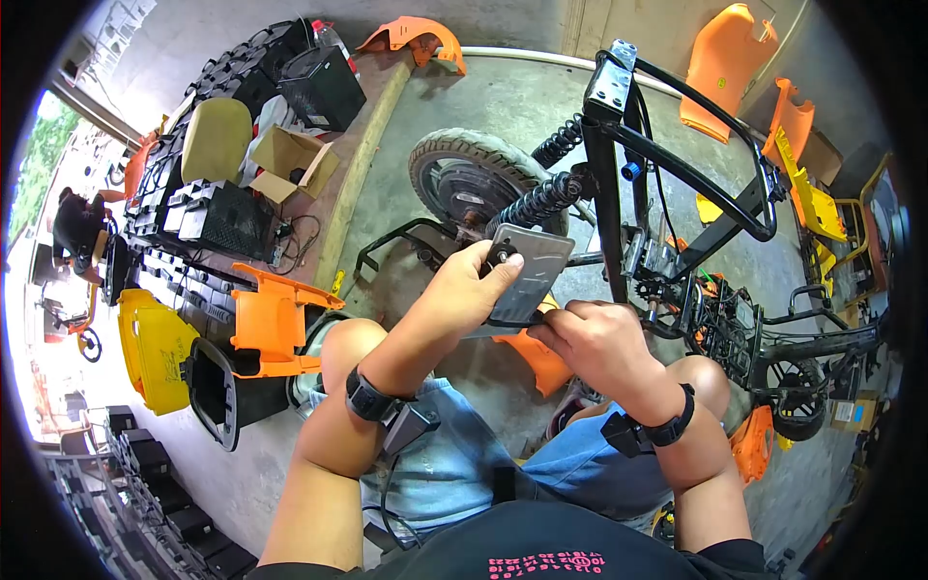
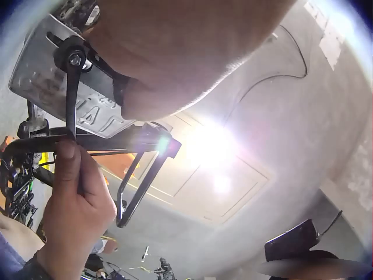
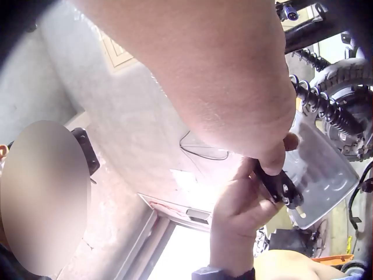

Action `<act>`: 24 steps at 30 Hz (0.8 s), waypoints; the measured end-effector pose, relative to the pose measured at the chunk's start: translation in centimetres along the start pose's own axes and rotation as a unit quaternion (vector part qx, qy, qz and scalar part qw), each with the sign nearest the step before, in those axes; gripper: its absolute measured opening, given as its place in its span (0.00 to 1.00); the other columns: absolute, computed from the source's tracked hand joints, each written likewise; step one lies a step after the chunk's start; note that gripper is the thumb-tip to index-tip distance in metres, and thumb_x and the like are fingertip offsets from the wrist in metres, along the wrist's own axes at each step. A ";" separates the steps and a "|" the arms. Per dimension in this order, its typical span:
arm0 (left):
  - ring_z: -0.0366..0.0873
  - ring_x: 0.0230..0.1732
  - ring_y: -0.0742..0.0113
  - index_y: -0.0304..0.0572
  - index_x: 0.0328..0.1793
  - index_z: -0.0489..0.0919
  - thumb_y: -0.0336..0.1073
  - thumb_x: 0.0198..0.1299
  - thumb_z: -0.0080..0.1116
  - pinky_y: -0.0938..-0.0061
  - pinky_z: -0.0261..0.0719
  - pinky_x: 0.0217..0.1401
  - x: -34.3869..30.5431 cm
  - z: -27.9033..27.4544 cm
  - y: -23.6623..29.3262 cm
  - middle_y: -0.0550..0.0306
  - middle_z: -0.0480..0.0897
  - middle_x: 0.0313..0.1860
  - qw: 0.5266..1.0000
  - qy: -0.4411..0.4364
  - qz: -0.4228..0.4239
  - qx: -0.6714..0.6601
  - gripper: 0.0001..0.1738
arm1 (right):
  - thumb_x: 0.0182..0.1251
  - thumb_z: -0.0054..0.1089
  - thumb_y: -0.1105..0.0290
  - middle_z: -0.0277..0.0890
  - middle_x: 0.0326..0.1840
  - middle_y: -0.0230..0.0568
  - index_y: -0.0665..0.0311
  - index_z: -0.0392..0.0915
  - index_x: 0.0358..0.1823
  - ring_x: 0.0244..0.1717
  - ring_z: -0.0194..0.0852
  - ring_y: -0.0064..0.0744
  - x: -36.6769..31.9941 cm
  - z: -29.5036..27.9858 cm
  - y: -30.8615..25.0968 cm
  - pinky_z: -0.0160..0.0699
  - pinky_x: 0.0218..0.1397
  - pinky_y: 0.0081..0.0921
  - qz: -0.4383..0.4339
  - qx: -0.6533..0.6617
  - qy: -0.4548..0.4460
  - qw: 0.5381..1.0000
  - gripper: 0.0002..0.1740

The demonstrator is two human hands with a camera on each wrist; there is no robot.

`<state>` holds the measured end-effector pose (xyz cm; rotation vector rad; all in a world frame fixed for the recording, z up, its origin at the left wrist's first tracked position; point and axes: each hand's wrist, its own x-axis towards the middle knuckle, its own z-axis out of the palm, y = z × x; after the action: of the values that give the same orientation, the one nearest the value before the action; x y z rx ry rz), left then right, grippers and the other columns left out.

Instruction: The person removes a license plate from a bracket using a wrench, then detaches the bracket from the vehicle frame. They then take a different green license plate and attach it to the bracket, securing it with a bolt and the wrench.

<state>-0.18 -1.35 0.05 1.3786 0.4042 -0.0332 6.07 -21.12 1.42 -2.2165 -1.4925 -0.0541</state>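
Right, I'm holding a metal plate (image 1: 543, 266) at the centre of the head view, my left hand (image 1: 459, 287) pinching it beside a black fitting (image 1: 499, 251). At four o'clock from there, my right hand (image 1: 604, 343) is pinching a slim black bar (image 2: 71, 108), wrench-like, its upper end sitting at a bolt (image 2: 74, 59). The plate is looking light, thin and fairly stiff, perhaps slippery across its smooth face; by the fitting seems the surest grip. The bar is looking rigid, best held at its far end. A wheel (image 1: 447, 191) is resting at eleven o'clock; a black frame (image 1: 607, 193) is standing at one.
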 end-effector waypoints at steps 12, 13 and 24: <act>0.74 0.39 0.74 0.31 0.52 0.80 0.40 0.69 0.59 0.71 0.76 0.46 -0.2 -0.1 -0.4 0.54 0.84 0.38 0.979 -0.110 -0.001 0.171 0.17 | 0.61 0.68 0.60 0.73 0.19 0.36 0.58 0.74 0.22 0.21 0.79 0.39 -0.3 0.4 0.2 0.79 0.24 0.34 -0.037 0.008 -0.009 0.999 0.15; 0.74 0.39 0.74 0.32 0.52 0.80 0.40 0.69 0.59 0.71 0.76 0.46 -0.1 -0.1 -0.6 0.54 0.84 0.38 0.979 -0.120 -0.005 0.164 0.17 | 0.61 0.68 0.60 0.73 0.19 0.36 0.58 0.74 0.22 0.21 0.79 0.39 -0.3 0.3 0.2 0.78 0.24 0.34 -0.042 0.007 -0.006 0.999 0.16; 0.74 0.41 0.75 0.36 0.56 0.80 0.39 0.69 0.60 0.73 0.76 0.48 -0.3 -0.2 -0.3 0.58 0.85 0.40 0.936 -0.218 -0.023 0.276 0.16 | 0.62 0.67 0.59 0.72 0.24 0.32 0.57 0.74 0.27 0.25 0.79 0.33 -0.5 -0.1 0.0 0.78 0.25 0.31 -0.114 0.004 -0.017 0.993 0.14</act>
<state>-0.63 -1.24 -0.15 1.8568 0.0454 -0.5166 5.89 -21.62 1.38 -2.0400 -1.7548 -0.0826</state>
